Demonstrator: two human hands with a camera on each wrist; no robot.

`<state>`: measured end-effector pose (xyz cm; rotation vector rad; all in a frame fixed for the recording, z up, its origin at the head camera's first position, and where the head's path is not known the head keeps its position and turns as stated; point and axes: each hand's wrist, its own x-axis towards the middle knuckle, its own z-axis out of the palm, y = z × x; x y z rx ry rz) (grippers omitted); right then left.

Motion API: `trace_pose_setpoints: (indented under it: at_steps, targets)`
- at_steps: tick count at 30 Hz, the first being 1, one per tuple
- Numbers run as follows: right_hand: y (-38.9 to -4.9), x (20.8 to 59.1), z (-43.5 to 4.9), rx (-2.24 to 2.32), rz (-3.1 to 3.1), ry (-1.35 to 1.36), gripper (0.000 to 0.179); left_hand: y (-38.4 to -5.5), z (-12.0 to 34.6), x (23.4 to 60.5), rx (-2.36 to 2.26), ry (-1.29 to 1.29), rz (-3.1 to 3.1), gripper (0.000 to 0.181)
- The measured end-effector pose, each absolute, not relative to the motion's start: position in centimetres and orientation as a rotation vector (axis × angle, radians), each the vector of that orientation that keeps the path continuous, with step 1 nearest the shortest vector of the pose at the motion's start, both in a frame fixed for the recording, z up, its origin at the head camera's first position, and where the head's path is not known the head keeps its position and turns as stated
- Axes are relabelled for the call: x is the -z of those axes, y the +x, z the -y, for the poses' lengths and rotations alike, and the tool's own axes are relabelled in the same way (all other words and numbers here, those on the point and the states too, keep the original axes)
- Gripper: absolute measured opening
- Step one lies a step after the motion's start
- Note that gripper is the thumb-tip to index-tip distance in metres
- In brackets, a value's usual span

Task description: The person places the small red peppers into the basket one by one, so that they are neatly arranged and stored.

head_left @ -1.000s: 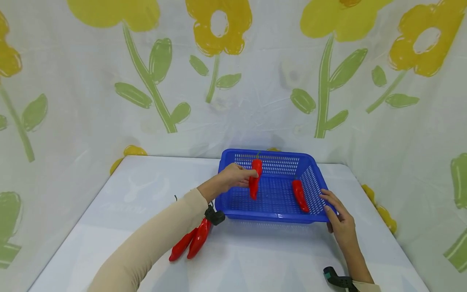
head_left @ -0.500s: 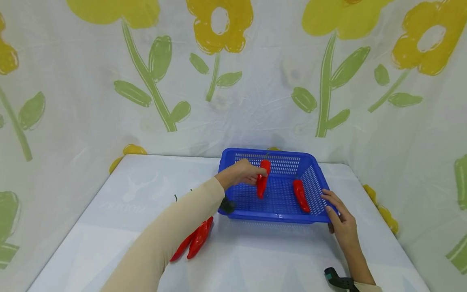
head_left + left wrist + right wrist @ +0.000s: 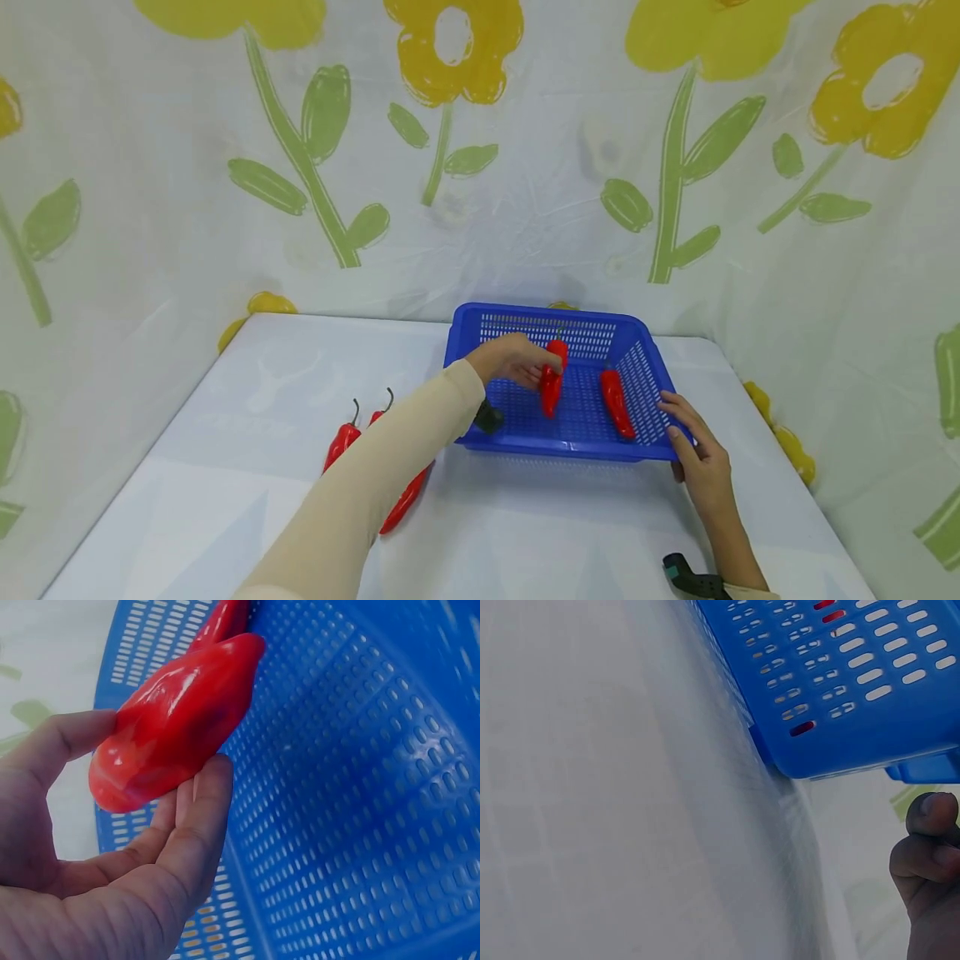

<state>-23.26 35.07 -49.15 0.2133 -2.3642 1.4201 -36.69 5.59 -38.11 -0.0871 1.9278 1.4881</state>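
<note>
My left hand [image 3: 519, 360] pinches a red chili pepper [image 3: 552, 387] between thumb and fingers, inside the blue plastic basket [image 3: 555, 446]. In the left wrist view that pepper [image 3: 176, 724] fills the grip, its far end pointing up and right. A second red pepper [image 3: 617, 404] lies on the basket floor towards the right side. At the near right corner, my right hand [image 3: 705, 462] holds the basket's rim. The right wrist view shows its curled fingers [image 3: 926, 859] below a piece of the rim; their contact is hidden there.
Several more red peppers, among them one at the left [image 3: 341, 443] and one lower down [image 3: 407, 502], lie on the white table [image 3: 480, 533], partly covered by my left sleeve [image 3: 375, 479]. A flower-printed curtain [image 3: 525, 233] stands close behind the basket.
My left hand has carried the pepper rightward and, lately, lower into the basket. The sleeve has shifted over the table peppers, uncovering some at the left. My right hand stays at the corner.
</note>
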Motion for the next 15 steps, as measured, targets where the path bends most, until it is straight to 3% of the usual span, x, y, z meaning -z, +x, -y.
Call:
trace_pose_setpoints:
  at_steps: [15]
  targets:
    - [-23.2, 48.8, -34.9, -1.433, 2.360, 0.200, 0.036, -38.0, -7.4, 39.4, -1.486, -0.068, -1.802, 0.038]
